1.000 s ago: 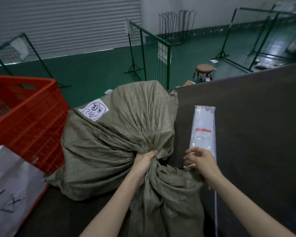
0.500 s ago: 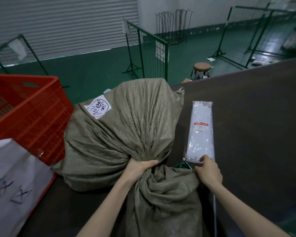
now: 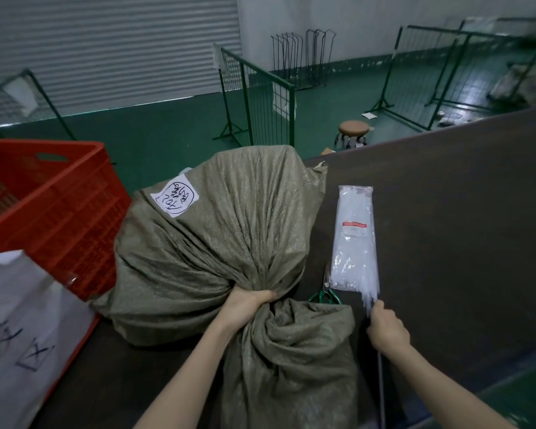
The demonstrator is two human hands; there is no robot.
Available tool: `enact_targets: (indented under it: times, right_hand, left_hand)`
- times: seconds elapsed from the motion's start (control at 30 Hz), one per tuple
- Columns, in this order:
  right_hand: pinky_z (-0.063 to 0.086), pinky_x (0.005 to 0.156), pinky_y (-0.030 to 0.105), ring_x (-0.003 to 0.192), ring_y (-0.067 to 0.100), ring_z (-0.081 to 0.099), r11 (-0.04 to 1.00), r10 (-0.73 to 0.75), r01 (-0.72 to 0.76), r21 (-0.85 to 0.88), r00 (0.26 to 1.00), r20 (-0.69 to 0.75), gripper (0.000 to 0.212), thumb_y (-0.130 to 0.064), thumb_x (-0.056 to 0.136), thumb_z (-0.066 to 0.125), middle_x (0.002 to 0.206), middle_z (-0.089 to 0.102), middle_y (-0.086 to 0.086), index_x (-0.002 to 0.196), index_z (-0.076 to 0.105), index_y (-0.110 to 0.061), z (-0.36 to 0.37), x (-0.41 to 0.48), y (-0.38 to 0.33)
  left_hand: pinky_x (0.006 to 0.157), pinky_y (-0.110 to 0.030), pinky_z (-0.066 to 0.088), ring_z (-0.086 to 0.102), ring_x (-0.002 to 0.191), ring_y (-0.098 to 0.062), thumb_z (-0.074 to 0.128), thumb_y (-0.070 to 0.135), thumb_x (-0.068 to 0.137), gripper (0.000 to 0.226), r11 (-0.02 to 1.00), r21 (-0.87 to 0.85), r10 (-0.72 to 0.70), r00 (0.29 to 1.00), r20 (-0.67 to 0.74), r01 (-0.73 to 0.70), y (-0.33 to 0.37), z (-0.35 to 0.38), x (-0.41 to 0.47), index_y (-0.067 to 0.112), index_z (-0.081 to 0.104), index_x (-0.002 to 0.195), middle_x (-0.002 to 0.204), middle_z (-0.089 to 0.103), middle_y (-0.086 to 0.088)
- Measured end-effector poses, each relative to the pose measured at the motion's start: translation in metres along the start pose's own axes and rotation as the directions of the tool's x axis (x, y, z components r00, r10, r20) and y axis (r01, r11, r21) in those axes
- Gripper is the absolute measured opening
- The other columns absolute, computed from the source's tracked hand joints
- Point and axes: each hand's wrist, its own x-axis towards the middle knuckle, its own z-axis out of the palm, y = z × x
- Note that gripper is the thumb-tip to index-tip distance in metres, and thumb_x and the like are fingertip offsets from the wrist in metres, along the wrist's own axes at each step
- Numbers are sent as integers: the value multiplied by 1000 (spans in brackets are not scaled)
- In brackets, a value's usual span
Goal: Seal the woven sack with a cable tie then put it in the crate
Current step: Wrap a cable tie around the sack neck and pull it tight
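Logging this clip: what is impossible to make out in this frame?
Head view only:
- woven sack: its gathered neck is covered by the left hand.
- cable tie: part is hidden inside the right hand, and its end is cut off by the bottom edge.
- scissors: partly hidden under the cable tie pack and behind the sack.
- red crate: interior cut off by the left edge.

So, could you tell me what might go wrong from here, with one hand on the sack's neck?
1. Only the left hand grips the gathered neck of the sack; if it loosens, the fabric may spread open before tying.
2. The right hand grips a cable tie at the open end of the packet, where other ties poke out; more may drag out.
3. The scissors lie between sack and packet, so a hand could catch them.
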Motion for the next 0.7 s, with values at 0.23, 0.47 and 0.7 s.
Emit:
enact_targets:
  times: [0.23,0.47,0.7]
  right_hand:
    - [44,93,39,121,35,53,996,87,-87,20,996,-9,28,-6,90,41,129,53,18,118,44,-2,1,-7,4]
    - [45,89,41,115,40,54,987,98,-99,127,995,10,31,-12,86,52,125,54,21,113,39,-4,0,-17,3]
    - [42,61,35,67,24,53,761,36,39,647,994,-102,12,-9,78,57,73,62,14,68,61,-10,-25,-24,-34]
  left_hand:
    - [71,0,47,61,97,-14,67,-11,75,44,999,41,6,999,33,-7,6,-4,-9,5,62,115,119,64,-6]
    - [71,-8,43,56,100,-13,67,-15,74,46,993,121,-6,998,62,-2,11,-21,-22,5,58,114,110,59,0]
    - [73,-9,47,57,98,-13,65,-12,76,42,996,88,-20,1000,13,19,14,-18,-27,7,60,113,110,62,-3]
